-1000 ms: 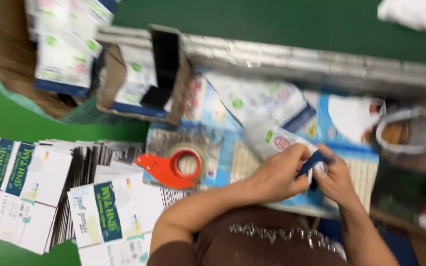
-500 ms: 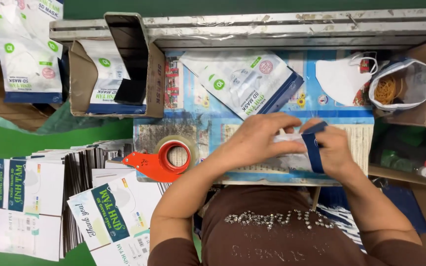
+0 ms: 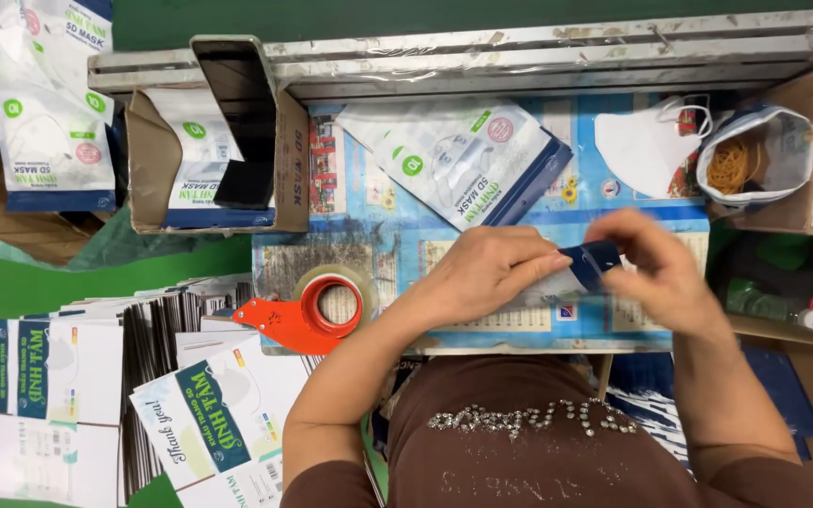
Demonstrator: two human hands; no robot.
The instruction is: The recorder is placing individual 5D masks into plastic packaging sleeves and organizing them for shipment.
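Gripping blue-edged mask packet [image 3: 581, 268] | left hand [image 3: 486, 273], right hand [image 3: 665, 268] both clamped (tape dispenser [image 3: 308, 310] nearby)

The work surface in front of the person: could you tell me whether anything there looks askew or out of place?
Mildly, yes. The mask pouch lies diagonally on the work surface, and a loose white mask sits beside the bag of rubber bands. Both hands, left and right, hold a folded packet. Nothing looks spilled.
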